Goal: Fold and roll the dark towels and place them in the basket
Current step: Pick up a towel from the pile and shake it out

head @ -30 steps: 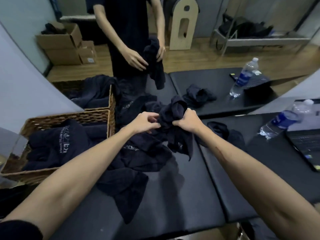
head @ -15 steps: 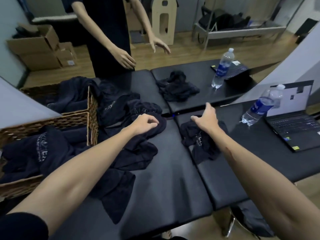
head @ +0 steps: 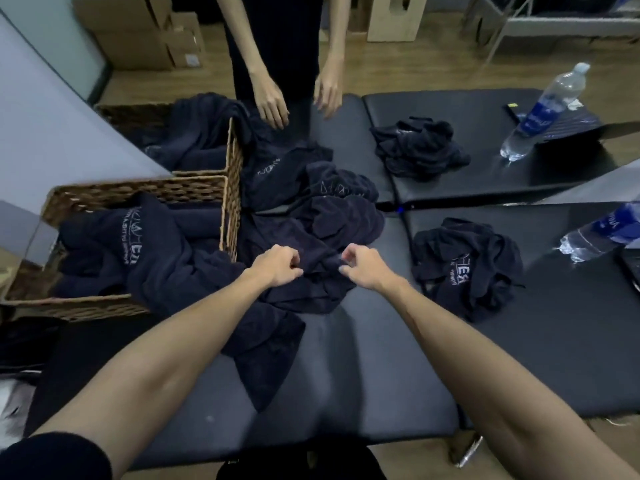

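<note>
A heap of dark towels [head: 311,230] lies in the middle of the black padded table [head: 346,368]. My left hand [head: 277,265] and my right hand [head: 362,268] both pinch the near edge of one towel in that heap, fingers curled, a short gap between them. A crumpled dark towel [head: 464,265] with pale lettering lies just right of my right hand. Another crumpled one [head: 419,147] sits farther back. The wicker basket [head: 138,192] at the left holds dark towels [head: 117,251], one spilling over its near corner.
A second wicker basket [head: 235,150] with towels stands behind the first. A person stands across the table, both hands [head: 298,95] hanging empty. Two water bottles [head: 543,109] [head: 602,233] and a laptop corner [head: 630,265] occupy the right side. Cardboard boxes [head: 138,32] sit on the floor.
My right hand left the crumpled towel at the right and came back to the central heap. Both hands now pinch one towel there. The other person's hands dropped lower.
</note>
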